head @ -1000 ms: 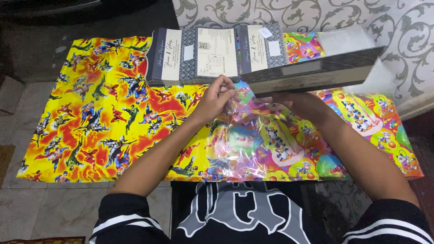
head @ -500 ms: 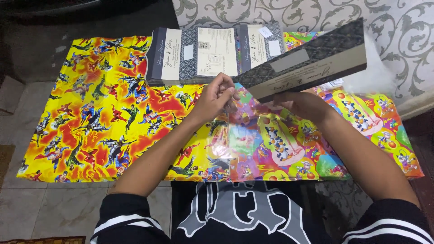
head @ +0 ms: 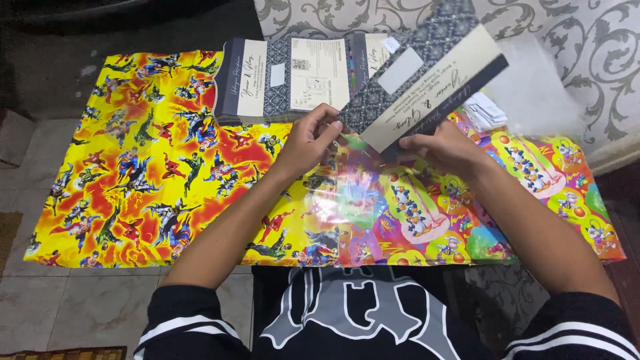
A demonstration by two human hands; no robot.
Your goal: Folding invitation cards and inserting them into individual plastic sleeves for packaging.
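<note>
Clear, glossy plastic sleeve (head: 347,180) lies just below the dark patterned card (head: 427,87); your left hand (head: 308,141) pinches its upper edge. Your right hand (head: 443,148) grips the card's lower end, and its long axis tilts up and away to the right. The sleeve's mouth is hard to make out against the bright cartoon wrapping paper (head: 133,167).

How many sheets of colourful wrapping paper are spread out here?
2: the yellow-red wrapping sheet lies on the left, the multicolour cartoon wrapping sheet on the right under the right hand. More could be hidden beneath.
</note>
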